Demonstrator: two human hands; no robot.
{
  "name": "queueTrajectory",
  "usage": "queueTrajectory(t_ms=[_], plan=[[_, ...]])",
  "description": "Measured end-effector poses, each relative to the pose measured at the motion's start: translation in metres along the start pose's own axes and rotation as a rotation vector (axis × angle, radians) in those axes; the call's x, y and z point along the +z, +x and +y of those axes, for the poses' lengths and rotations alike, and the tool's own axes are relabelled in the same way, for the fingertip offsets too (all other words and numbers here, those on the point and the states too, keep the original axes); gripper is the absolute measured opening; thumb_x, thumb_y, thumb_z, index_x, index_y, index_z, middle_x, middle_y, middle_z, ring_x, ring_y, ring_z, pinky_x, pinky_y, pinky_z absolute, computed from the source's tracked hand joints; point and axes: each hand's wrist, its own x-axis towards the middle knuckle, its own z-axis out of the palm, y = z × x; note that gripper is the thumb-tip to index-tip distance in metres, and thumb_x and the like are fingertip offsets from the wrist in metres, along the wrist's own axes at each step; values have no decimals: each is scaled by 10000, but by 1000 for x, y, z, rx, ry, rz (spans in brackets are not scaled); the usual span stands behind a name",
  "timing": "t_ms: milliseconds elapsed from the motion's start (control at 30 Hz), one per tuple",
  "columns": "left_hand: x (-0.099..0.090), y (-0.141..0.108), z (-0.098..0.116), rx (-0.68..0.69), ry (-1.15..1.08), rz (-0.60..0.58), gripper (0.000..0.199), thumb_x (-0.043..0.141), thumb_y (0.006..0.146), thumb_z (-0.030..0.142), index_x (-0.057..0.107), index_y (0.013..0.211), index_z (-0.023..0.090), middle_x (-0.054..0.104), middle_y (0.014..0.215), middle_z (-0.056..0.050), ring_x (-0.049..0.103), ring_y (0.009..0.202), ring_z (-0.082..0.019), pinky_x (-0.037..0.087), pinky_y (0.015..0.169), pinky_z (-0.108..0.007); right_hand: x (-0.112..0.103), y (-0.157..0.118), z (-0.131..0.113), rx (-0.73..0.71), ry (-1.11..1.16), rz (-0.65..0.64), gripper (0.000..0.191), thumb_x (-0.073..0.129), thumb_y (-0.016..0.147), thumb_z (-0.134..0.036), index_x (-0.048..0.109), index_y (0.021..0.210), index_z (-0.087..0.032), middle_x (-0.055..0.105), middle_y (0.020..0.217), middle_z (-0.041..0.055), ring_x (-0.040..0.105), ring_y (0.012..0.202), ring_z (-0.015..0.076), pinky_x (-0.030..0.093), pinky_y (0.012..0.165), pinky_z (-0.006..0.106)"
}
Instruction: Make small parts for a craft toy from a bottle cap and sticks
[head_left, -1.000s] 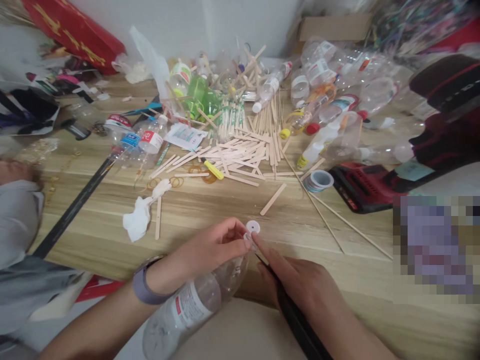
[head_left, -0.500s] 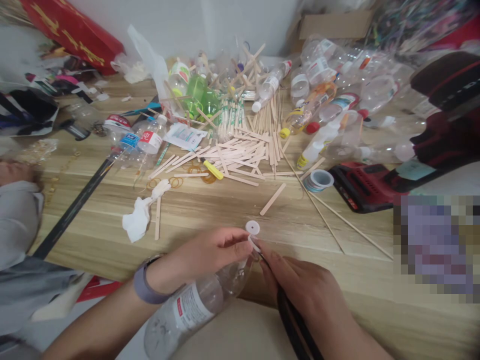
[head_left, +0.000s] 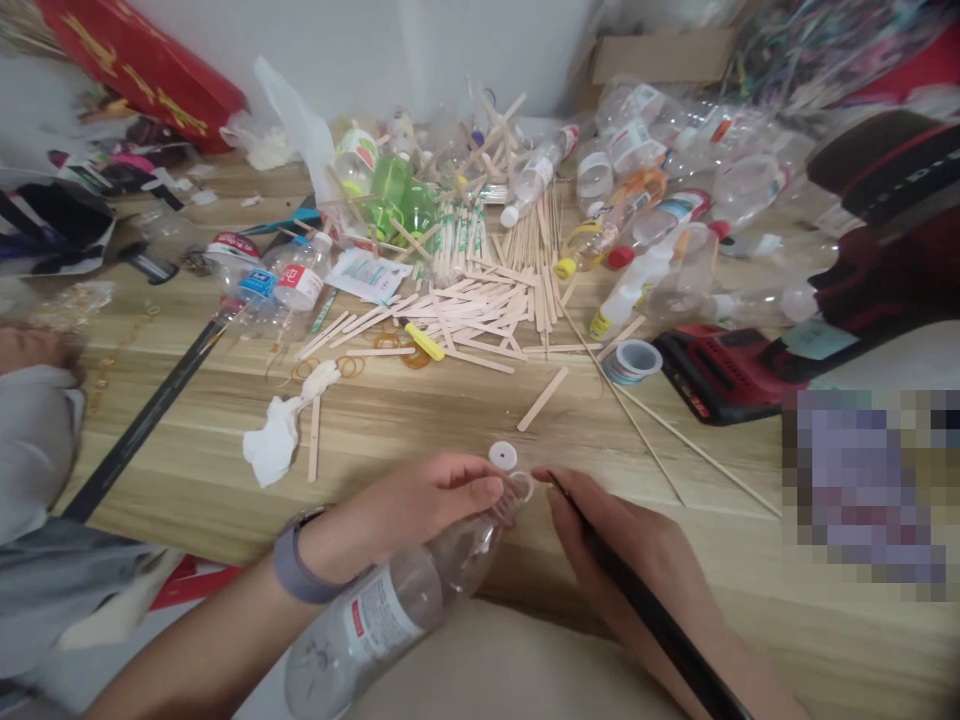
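My left hand [head_left: 442,500] is closed around the neck of a clear plastic bottle [head_left: 412,600], which lies tilted with its mouth up and to the right. The bottle has a white label with a red patch, and its open rim shows just beyond my thumb. Close to that rim, my right hand [head_left: 630,550] grips a long, slim black tool [head_left: 652,600] whose far end is between the fingertips; its kind is unclear. A small gap separates these fingertips from the rim. A white cap [head_left: 502,456] with a hole in its middle lies on the table just beyond.
Wooden craft sticks [head_left: 480,310] are heaped mid-table beside a yellow-handled tool [head_left: 424,340]. Plastic bottles [head_left: 645,130] crowd the back right. A red-and-black power tool [head_left: 727,375] stands at right, near a small tape roll [head_left: 634,361]. Crumpled tissue [head_left: 270,445] lies left. Another person's sleeve [head_left: 37,430] shows at far left.
My right hand has drawn back to the right from the bottle mouth, and the black tool has swung rightward. The rim now shows uncovered. My left hand keeps its hold.
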Motion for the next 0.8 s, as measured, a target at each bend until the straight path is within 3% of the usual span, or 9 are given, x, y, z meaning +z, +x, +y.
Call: queueTrajectory(t_ms=[167, 267, 400, 533, 667, 800], plan=[[-9, 10, -4, -72, -29, 114, 449, 608, 816, 575, 708, 957, 160, 722, 977, -75, 628, 911, -221, 453, 794, -304, -5, 3, 22, -61, -343, -30, 279, 384, 990, -266, 593, 1150, -174, 718, 690, 6, 679, 508, 189, 421, 401, 267], [-15, 8, -2, -107, -153, 119, 453, 668, 771, 582, 719, 925, 159, 723, 913, -72, 629, 836, -199, 456, 734, -284, -14, 7, 33, -78, -534, -130, 312, 472, 899, -140, 588, 1188, -152, 728, 772, 26, 686, 537, 200, 429, 384, 274], [-23, -2, 9, -51, -263, 192, 421, 752, 708, 550, 740, 881, 166, 725, 821, -62, 642, 778, -186, 476, 712, -273, -20, 13, 48, -43, -704, -280, 542, 477, 765, 25, 560, 1271, -151, 700, 835, 33, 645, 493, 190, 415, 362, 281], [-33, -11, 21, 51, -367, 292, 391, 790, 693, 483, 748, 909, 161, 734, 841, -83, 661, 750, -194, 502, 654, -267, -15, 19, 68, -24, -556, -300, 553, 551, 776, -49, 520, 1322, -128, 693, 1002, 90, 684, 615, 211, 489, 425, 296], [-49, -9, 36, 259, -442, 373, 274, 752, 771, 371, 736, 887, 122, 722, 806, -90, 663, 719, -175, 508, 614, -230, -18, 28, 87, -53, -397, -305, 619, 668, 786, -220, 486, 1376, -161, 641, 1211, 140, 710, 840, 281, 578, 588, 358], [-58, 8, 53, 477, -622, 505, 212, 578, 917, 291, 704, 913, 121, 706, 819, -71, 675, 742, -159, 538, 671, -240, -24, 38, 70, -73, -269, -185, 483, 644, 833, -334, 576, 1283, -173, 640, 1223, 154, 691, 919, 339, 579, 733, 480]])
